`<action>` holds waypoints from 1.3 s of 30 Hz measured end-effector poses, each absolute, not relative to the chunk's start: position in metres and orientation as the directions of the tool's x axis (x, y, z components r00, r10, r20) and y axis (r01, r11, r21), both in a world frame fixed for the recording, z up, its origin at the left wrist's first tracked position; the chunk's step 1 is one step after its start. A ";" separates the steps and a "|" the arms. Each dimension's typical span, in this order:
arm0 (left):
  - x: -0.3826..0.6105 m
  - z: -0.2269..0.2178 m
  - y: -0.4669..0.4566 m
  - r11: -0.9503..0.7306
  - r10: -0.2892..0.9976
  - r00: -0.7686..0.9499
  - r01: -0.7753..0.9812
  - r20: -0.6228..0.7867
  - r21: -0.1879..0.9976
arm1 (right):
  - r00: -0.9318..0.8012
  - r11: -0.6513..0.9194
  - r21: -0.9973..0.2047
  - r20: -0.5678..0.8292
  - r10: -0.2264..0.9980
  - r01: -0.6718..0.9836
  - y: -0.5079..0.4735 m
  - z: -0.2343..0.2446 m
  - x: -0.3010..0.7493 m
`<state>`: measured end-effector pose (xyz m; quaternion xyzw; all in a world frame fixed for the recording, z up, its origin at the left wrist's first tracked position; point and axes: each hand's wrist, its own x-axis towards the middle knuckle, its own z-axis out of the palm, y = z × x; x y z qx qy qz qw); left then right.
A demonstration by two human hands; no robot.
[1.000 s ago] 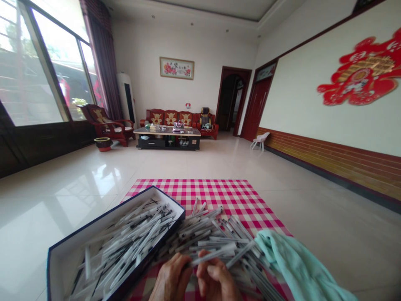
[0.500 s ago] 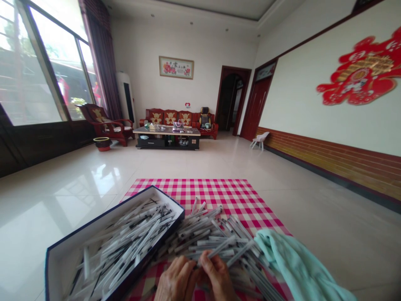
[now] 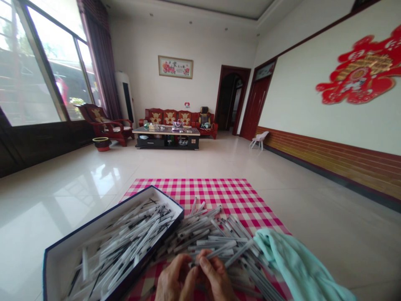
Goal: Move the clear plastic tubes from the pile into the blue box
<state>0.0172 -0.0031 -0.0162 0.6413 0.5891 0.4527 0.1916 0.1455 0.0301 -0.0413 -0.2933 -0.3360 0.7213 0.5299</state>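
Both my hands sit low in the middle of the view, over a loose heap of slim white plastic pens. My left hand and my right hand pinch a single pen between their fingers, close together. This heap lies on a pink-and-white checked cloth. To the left of my hands, a white box with a dark blue rim holds many more such pens. A pale green cloth lies crumpled to the right of my right hand, over part of the heap.
The checked cloth lies on a glossy tiled floor. Far ahead stand a low coffee table, a red wooden sofa and an armchair. A small white stool stands by the right wall.
My fingers have shifted slightly on the pen, and both hands stay together over the heap. The view has drifted a little, and the box, heap and cloths have not visibly moved.
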 end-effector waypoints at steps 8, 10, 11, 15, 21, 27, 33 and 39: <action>0.014 -0.019 0.000 -0.233 0.932 -0.110 0.552 0.347 0.801 | -0.290 -0.190 -0.803 -0.022 0.957 -0.565 0.028 -0.037 0.143; 0.014 -0.015 0.000 -0.195 0.946 -0.120 0.533 0.302 0.823 | -0.286 -0.196 -0.799 -0.031 0.958 -0.568 0.028 -0.036 0.143; 0.014 -0.013 -0.001 -0.191 0.949 -0.119 0.521 0.293 0.832 | -0.281 -0.197 -0.797 -0.036 0.959 -0.571 0.029 -0.036 0.143; 0.014 -0.009 -0.003 -0.238 0.946 -0.080 0.484 0.314 0.842 | -0.277 -0.205 -0.791 -0.047 0.960 -0.577 0.030 -0.038 0.144; 0.013 -0.013 -0.001 -0.335 0.889 -0.095 0.532 0.447 0.778 | -0.267 -0.174 -0.793 -0.015 0.964 -0.584 0.030 -0.042 0.143; 0.013 -0.019 0.000 -0.300 0.879 -0.152 0.559 0.451 0.773 | -0.273 -0.165 -0.783 0.007 0.962 -0.599 0.031 -0.043 0.143; 0.002 -0.003 0.001 -0.274 0.911 -0.083 0.612 0.405 0.742 | -0.233 -0.189 -0.728 -0.041 0.972 -0.659 0.031 -0.042 0.144; -0.044 0.026 0.003 -0.122 0.858 -0.220 0.791 0.464 0.600 | -0.232 -0.219 -0.731 -0.085 0.969 -0.647 0.032 -0.043 0.144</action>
